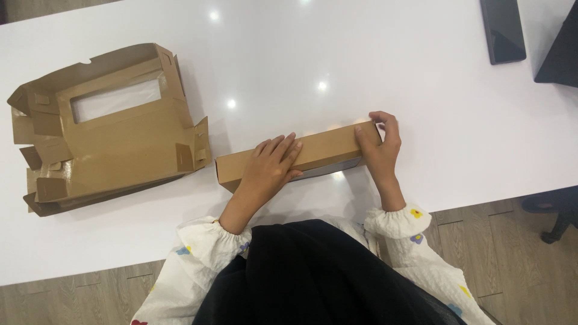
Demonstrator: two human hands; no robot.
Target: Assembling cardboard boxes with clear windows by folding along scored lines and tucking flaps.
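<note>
Box: long folded brown cardboard box [298, 157] lying slanted on the white counter [361, 60], near its front edge
Left hand [268, 168]: spread flat, pressing down on the box top
Right hand [379, 141]: curled round the box's right end, gripping it
Nearby: flattened windowed cardboard carton [108, 129], just left of the box
</note>
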